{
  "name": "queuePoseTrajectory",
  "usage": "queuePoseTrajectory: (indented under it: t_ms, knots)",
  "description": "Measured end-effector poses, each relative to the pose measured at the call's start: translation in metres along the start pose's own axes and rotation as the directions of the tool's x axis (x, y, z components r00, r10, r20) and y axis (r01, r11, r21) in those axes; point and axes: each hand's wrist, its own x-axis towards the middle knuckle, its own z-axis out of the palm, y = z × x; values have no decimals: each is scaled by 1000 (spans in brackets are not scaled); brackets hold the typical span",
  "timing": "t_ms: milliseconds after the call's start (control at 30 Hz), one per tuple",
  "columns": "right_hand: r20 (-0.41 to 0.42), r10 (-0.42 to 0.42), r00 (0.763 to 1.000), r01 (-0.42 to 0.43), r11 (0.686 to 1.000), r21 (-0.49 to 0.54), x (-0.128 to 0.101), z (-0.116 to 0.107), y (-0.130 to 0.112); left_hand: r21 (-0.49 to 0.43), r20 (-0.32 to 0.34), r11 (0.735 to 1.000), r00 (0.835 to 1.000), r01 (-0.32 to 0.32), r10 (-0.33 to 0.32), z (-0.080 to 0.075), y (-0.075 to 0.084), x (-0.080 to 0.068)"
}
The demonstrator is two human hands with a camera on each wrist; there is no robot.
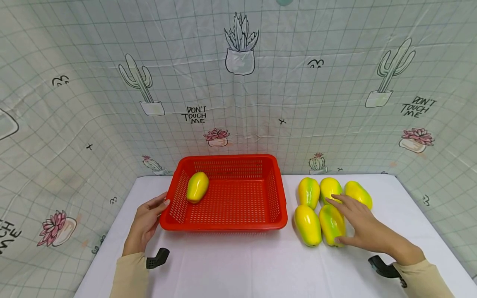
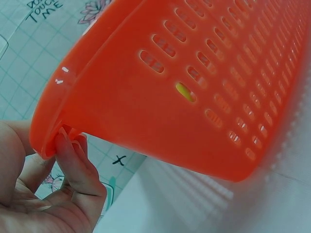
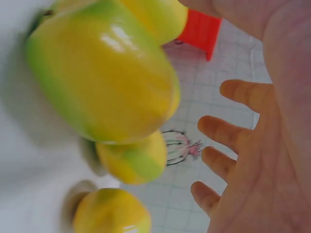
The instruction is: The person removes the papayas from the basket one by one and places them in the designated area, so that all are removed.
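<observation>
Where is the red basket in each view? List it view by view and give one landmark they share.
Head: the red basket sits centre on the white table, the left hand at its left rim.
Left wrist: its perforated side wall fills most of the picture, fingertips on the rim.
Right wrist: only a red corner shows at top, beyond the yellow-green fruit.
Shared landmark: the cactus-print backdrop.

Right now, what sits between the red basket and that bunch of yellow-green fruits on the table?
Nothing: in the head view only a bare strip of white tablecloth separates the red basket from the fruits.
</observation>
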Motion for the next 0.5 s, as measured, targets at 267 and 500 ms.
queuePoseTrajectory:
  t_ms: [267,500]
  knots:
    - [-32,-40,999,40,999,-12,15,-11,-6,-4,-4,1000,1000,9,-9,-1,0,2]
    - [-53,-94,994,92,995,-29,31,-13,-16,9,-3,1000,1000,1,-1,-1,-1,1]
